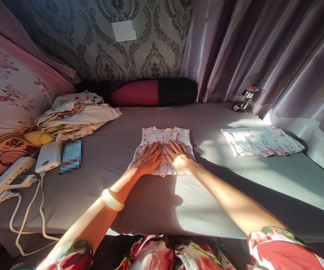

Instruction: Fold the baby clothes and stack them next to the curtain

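A small white printed garment (164,135) lies folded on the grey bed sheet (156,202) in the middle of the view. Both of my hands rest flat on its near half, side by side. My left hand (150,159) has its fingers stretched out and pointing away from me. Beside it, my right hand (179,155) lies flat too, its fingers spread over the cloth. A pale bangle (112,199) sits on my left forearm.
A pile of loose clothes (76,114) lies at the back left, a folded floral piece (260,140) at the right. A phone (70,155), a power bank (48,157) and a power strip (3,180) with cables sit at the left. A red-black roll (153,92) lies against the wall.
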Demonstrator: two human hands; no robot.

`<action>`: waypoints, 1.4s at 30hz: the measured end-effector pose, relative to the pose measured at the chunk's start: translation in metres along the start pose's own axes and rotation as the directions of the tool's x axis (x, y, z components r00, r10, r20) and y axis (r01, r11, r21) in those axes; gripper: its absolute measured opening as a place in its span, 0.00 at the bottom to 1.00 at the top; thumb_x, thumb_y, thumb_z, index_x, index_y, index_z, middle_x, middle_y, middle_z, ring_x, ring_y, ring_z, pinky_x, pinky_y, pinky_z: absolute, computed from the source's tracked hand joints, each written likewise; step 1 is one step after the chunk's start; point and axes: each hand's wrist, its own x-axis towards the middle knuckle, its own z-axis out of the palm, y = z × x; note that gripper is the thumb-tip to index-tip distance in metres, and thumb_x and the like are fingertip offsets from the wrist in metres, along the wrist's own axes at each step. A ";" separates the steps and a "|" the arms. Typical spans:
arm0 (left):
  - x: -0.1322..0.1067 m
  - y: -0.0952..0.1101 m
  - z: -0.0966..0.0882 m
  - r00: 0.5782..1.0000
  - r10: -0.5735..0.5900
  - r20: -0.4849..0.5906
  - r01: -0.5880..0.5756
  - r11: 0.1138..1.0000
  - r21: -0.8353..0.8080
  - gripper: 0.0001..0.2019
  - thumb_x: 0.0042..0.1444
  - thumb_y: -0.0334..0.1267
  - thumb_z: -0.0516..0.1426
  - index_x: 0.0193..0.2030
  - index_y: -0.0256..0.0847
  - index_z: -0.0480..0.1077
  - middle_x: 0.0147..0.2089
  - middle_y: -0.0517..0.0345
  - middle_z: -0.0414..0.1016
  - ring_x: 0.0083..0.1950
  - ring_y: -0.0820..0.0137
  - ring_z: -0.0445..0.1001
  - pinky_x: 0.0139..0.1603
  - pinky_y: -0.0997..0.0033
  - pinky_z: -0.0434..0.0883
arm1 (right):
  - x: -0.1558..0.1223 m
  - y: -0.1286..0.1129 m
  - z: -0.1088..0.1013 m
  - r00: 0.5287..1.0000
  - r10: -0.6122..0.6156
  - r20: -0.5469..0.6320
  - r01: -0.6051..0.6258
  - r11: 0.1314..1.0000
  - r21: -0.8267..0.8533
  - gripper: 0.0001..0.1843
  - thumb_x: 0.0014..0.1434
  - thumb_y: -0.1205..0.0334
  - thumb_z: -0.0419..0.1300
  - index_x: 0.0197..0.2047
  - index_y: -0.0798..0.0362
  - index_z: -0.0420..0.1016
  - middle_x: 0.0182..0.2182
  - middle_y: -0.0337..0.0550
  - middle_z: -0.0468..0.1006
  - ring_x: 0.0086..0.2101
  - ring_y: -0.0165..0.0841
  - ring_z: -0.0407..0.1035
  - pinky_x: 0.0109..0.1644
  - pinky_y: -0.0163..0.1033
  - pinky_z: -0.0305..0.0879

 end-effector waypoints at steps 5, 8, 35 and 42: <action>-0.007 -0.002 -0.003 0.999 -0.028 -0.014 0.029 1.000 0.005 0.27 0.69 0.47 0.44 0.71 0.39 0.56 0.76 0.44 0.48 0.76 0.59 0.48 0.74 0.52 0.51 | -0.004 0.009 -0.006 1.000 0.008 0.003 -0.008 0.996 0.085 0.32 0.67 0.59 0.49 0.72 0.56 0.55 0.72 0.52 0.50 0.70 0.42 0.44 0.72 0.53 0.47; -0.016 -0.010 -0.010 0.993 -0.116 -0.027 0.116 0.993 0.010 0.28 0.67 0.46 0.47 0.72 0.40 0.54 0.75 0.45 0.51 0.75 0.58 0.49 0.73 0.52 0.53 | -0.013 0.023 -0.018 0.992 0.087 -0.093 -0.073 0.986 0.153 0.31 0.64 0.64 0.48 0.69 0.57 0.60 0.68 0.52 0.61 0.67 0.38 0.53 0.70 0.45 0.53; -0.067 -0.053 -0.060 0.906 -0.267 0.327 0.423 0.578 -0.698 0.26 0.54 0.57 0.59 0.54 0.45 0.77 0.26 0.62 0.66 0.31 0.67 0.71 0.31 0.71 0.68 | -0.068 0.056 -0.069 0.884 0.171 0.435 -0.455 0.531 0.715 0.18 0.59 0.55 0.57 0.47 0.55 0.79 0.24 0.40 0.73 0.23 0.30 0.64 0.26 0.35 0.59; -0.069 -0.054 -0.076 0.952 -0.116 0.284 0.305 0.438 -0.845 0.34 0.49 0.45 0.62 0.65 0.45 0.67 0.52 0.50 0.77 0.49 0.59 0.75 0.45 0.66 0.73 | -0.070 0.066 -0.061 0.945 0.171 0.278 -0.324 0.590 0.740 0.20 0.53 0.60 0.59 0.49 0.54 0.78 0.28 0.40 0.75 0.27 0.31 0.67 0.29 0.34 0.61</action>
